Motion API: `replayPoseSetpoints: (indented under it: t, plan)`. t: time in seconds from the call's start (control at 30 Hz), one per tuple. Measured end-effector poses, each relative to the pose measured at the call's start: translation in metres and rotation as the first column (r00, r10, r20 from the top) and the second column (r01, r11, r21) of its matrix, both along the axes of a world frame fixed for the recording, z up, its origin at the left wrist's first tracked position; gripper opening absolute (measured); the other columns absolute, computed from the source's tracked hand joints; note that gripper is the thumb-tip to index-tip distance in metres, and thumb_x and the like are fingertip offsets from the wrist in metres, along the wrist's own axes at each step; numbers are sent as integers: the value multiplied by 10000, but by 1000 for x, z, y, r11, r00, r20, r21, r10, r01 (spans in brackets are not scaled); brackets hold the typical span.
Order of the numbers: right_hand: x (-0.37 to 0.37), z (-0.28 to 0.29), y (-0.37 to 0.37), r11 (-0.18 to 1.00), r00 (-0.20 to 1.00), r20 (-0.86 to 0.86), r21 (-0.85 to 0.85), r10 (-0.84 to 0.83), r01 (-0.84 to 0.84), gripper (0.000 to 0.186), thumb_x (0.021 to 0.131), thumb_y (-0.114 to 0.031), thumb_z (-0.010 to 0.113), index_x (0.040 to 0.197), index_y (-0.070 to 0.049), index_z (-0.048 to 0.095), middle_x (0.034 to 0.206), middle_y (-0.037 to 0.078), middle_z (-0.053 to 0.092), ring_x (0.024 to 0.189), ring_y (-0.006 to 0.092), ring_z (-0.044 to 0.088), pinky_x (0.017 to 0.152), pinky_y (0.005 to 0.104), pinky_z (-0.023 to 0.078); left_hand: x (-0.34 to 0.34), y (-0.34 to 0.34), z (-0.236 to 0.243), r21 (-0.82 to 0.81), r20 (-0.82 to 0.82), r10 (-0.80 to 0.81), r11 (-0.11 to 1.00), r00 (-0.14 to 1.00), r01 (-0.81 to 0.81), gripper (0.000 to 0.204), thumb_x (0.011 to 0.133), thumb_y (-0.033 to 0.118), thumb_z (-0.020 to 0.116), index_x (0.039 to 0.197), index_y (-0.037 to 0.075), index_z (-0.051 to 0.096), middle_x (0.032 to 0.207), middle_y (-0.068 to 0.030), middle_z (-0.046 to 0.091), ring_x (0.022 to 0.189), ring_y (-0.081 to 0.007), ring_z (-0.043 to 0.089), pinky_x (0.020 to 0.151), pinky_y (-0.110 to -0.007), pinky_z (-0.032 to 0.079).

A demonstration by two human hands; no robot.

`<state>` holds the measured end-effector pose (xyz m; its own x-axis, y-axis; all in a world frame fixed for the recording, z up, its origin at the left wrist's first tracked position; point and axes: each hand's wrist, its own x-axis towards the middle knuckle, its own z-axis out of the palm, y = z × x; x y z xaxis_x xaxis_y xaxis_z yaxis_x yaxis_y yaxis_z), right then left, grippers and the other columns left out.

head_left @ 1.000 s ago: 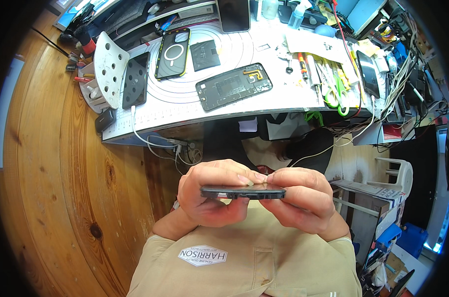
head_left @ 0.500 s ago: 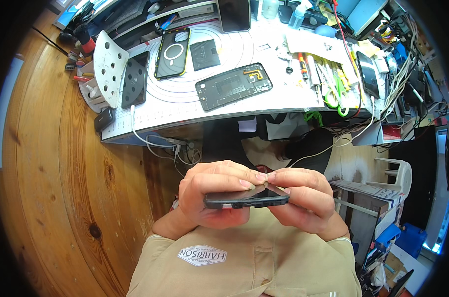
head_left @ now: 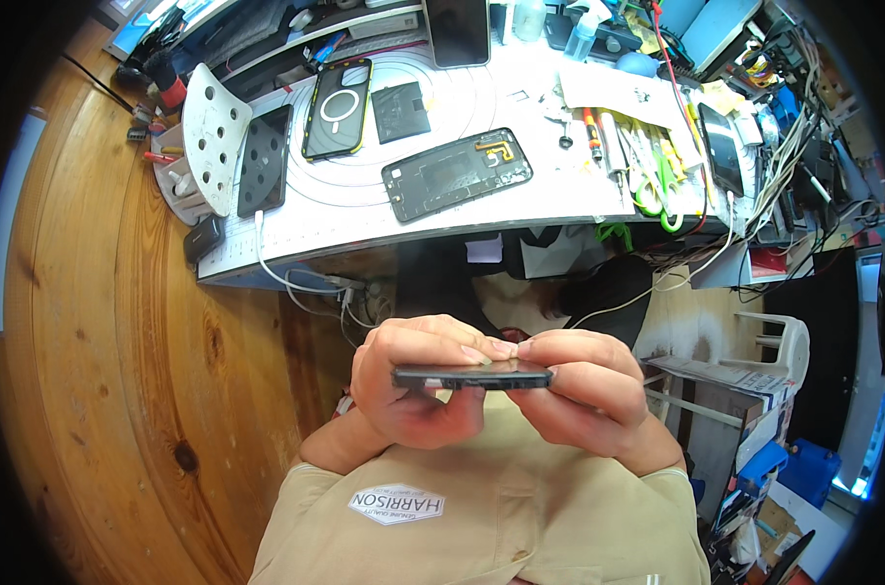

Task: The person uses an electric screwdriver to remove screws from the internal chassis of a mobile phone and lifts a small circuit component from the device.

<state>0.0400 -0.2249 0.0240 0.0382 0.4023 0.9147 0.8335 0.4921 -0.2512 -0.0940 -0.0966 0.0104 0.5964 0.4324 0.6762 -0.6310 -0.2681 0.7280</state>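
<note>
Both hands hold a dark phone (head_left: 473,375) edge-on, level, close to the chest and well below the counter's (head_left: 384,219) near edge. The left hand (head_left: 413,385) has its fingers clamped around the phone's left end; the right hand (head_left: 584,390) has its fingers clamped on the right end, fingertips meeting on top. On the counter lie an opened phone frame (head_left: 457,174) and a case (head_left: 337,96).

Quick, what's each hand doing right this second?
Left hand: closed around the left end of a dark phone held edge-on.
Right hand: closed on the phone's right end, fingertips on its top.
</note>
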Motion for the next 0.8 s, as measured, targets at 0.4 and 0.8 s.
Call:
replayPoseSetpoints:
  t: [0.4, 0.8]
  plan:
    - [5, -10, -2, 976, 944, -296, -199, -149, 92, 315, 723, 124, 815, 1008, 20, 729, 1011, 123, 608, 789, 214, 667, 662, 304, 551, 13, -3, 5, -488, -351, -128, 871, 928, -64, 204, 904, -63, 691, 1038, 16, 560, 980, -29, 688, 837, -30, 614, 661, -192, 508]
    - [18, -13, -8, 827, 697, -698, -481, -161, -291, 99, 867, 2, 771, 946, 17, 712, 915, 101, 699, 795, 167, 645, 709, 294, 498, 15, -3, -10, -477, -379, -131, 876, 916, -72, 248, 919, -42, 708, 1134, 19, 601, 1008, -39, 690, 874, -67, 640, 742, -209, 531]
